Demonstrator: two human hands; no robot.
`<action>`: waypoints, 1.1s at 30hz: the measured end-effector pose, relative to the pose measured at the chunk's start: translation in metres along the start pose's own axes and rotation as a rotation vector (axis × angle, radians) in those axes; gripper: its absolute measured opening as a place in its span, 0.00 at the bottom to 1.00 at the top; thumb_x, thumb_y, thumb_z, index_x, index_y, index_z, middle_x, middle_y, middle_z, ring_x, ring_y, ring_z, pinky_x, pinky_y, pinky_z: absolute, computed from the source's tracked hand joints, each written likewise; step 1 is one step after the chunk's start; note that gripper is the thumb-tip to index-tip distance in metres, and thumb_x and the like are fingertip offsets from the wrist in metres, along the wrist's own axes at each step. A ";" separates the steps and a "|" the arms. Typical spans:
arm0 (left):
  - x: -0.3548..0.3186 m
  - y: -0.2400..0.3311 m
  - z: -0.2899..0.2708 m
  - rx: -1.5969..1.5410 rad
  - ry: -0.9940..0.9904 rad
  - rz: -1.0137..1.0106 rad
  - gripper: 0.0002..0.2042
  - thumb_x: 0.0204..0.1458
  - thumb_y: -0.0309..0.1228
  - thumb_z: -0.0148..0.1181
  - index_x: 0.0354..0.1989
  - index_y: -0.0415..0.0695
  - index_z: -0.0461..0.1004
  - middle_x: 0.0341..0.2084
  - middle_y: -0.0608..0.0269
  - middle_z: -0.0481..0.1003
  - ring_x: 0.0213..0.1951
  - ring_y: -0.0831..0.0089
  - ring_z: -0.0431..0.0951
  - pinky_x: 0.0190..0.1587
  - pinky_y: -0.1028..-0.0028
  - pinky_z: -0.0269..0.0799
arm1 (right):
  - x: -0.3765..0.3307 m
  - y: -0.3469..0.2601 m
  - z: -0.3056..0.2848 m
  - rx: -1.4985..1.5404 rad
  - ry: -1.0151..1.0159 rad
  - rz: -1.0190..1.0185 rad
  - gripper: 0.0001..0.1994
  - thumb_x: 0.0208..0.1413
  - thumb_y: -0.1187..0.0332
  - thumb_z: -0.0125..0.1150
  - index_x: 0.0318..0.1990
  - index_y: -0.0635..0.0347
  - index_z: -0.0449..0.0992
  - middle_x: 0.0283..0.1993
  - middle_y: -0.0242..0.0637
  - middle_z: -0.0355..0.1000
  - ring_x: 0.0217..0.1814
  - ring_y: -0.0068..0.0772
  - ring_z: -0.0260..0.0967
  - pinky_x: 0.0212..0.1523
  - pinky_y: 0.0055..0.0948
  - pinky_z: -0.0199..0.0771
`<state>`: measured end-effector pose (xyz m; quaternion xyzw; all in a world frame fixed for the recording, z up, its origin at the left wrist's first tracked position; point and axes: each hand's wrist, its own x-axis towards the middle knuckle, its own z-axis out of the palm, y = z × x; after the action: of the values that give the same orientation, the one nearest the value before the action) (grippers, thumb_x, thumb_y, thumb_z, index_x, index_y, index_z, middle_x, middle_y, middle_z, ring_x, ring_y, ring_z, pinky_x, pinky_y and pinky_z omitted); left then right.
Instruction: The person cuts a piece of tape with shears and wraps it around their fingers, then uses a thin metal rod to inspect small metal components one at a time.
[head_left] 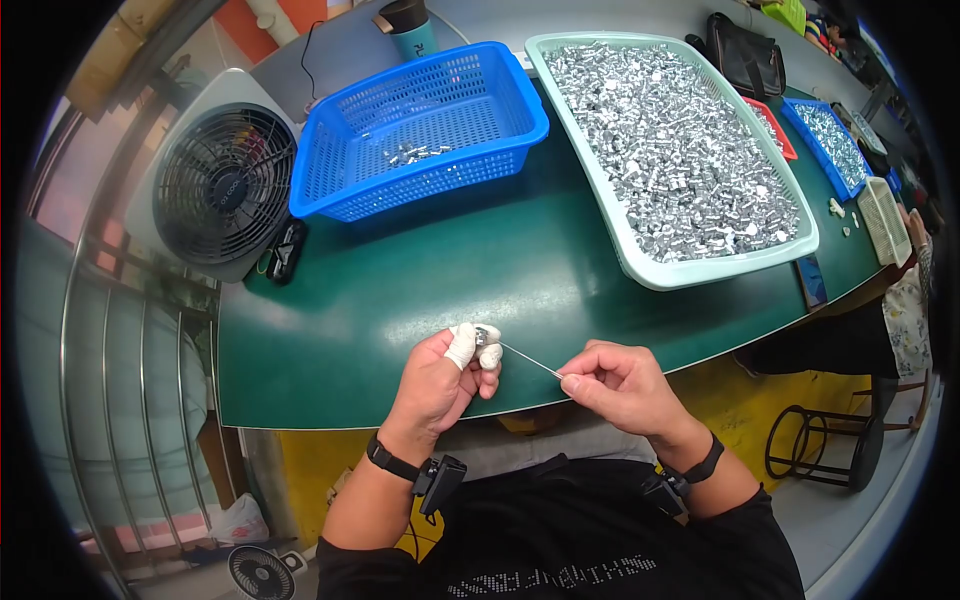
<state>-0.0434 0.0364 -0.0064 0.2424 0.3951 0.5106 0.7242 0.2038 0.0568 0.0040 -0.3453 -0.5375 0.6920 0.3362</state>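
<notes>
My left hand [450,375], with white coverings on its thumb and fingertips, pinches a small shiny metal part [482,337] above the table's near edge. My right hand [618,388] is closed on one end of a thin metal rod [530,359]. The rod's other end reaches the metal part; whether it sits inside it I cannot tell. Beyond my hands stands a pale green tray [690,272] heaped with similar small metal parts [670,150]. A blue perforated basket [420,180] at the far left holds a few metal pieces [415,153] on its bottom.
A grey box fan [225,185] stands at the left, beside a small black object [287,252]. Along the right are a blue tray of small parts [830,145], a red tray [772,128], a whitish basket [884,222] and a black bag [745,60]. A person sits far right near a black stool [820,445].
</notes>
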 end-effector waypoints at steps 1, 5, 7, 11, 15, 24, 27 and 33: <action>0.000 0.000 0.000 -0.002 0.001 -0.002 0.16 0.68 0.37 0.46 0.45 0.34 0.73 0.29 0.60 0.73 0.26 0.72 0.71 0.29 0.73 0.70 | 0.000 0.000 0.000 0.003 -0.001 0.004 0.05 0.60 0.74 0.62 0.39 0.68 0.78 0.30 0.23 0.70 0.31 0.08 0.62 0.29 0.13 0.63; -0.001 0.001 0.000 -0.019 -0.001 -0.013 0.15 0.68 0.36 0.47 0.45 0.34 0.74 0.29 0.60 0.74 0.26 0.72 0.72 0.29 0.74 0.71 | 0.000 0.000 0.000 0.012 -0.005 0.012 0.05 0.60 0.73 0.62 0.39 0.68 0.78 0.31 0.23 0.70 0.31 0.08 0.62 0.30 0.13 0.63; -0.001 0.000 0.001 0.026 0.003 -0.002 0.14 0.67 0.35 0.48 0.45 0.34 0.74 0.29 0.60 0.74 0.26 0.72 0.72 0.29 0.74 0.71 | 0.000 0.000 -0.001 0.015 -0.005 0.014 0.05 0.60 0.73 0.62 0.39 0.68 0.78 0.31 0.23 0.70 0.31 0.08 0.62 0.30 0.13 0.63; -0.002 -0.001 0.010 0.163 0.004 0.054 0.13 0.66 0.34 0.52 0.44 0.35 0.75 0.28 0.60 0.74 0.25 0.73 0.72 0.27 0.75 0.70 | 0.000 -0.003 -0.001 0.018 -0.010 0.010 0.05 0.60 0.73 0.62 0.39 0.67 0.78 0.31 0.24 0.71 0.31 0.08 0.63 0.30 0.13 0.63; -0.005 -0.006 0.013 0.184 -0.028 0.089 0.12 0.64 0.34 0.55 0.42 0.36 0.75 0.26 0.61 0.73 0.23 0.73 0.70 0.24 0.75 0.68 | -0.001 -0.011 0.006 0.217 -0.025 0.311 0.04 0.61 0.76 0.60 0.40 0.68 0.78 0.33 0.26 0.69 0.31 0.11 0.63 0.27 0.17 0.62; -0.014 0.008 0.032 -0.106 0.092 -0.140 0.09 0.59 0.32 0.62 0.36 0.38 0.71 0.22 0.63 0.71 0.20 0.77 0.67 0.20 0.78 0.62 | 0.005 0.009 0.013 -0.946 0.108 -0.776 0.04 0.56 0.77 0.65 0.37 0.67 0.77 0.28 0.30 0.67 0.26 0.18 0.64 0.22 0.22 0.59; -0.007 0.007 0.043 0.010 0.053 -0.062 0.08 0.59 0.30 0.61 0.37 0.38 0.70 0.22 0.62 0.71 0.21 0.76 0.68 0.22 0.77 0.63 | 0.007 0.013 0.007 -0.590 0.051 -0.631 0.05 0.56 0.75 0.66 0.38 0.66 0.77 0.27 0.30 0.67 0.24 0.18 0.63 0.20 0.23 0.58; -0.009 0.003 0.012 0.434 -0.247 0.332 0.08 0.59 0.30 0.60 0.39 0.43 0.68 0.25 0.62 0.71 0.24 0.75 0.69 0.24 0.76 0.67 | -0.003 0.014 0.006 0.633 -0.345 0.288 0.06 0.60 0.69 0.64 0.37 0.60 0.74 0.24 0.24 0.67 0.16 0.13 0.54 0.15 0.17 0.50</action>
<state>-0.0371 0.0301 0.0057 0.5132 0.3588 0.4922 0.6046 0.1991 0.0479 -0.0077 -0.1748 -0.2920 0.9117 0.2304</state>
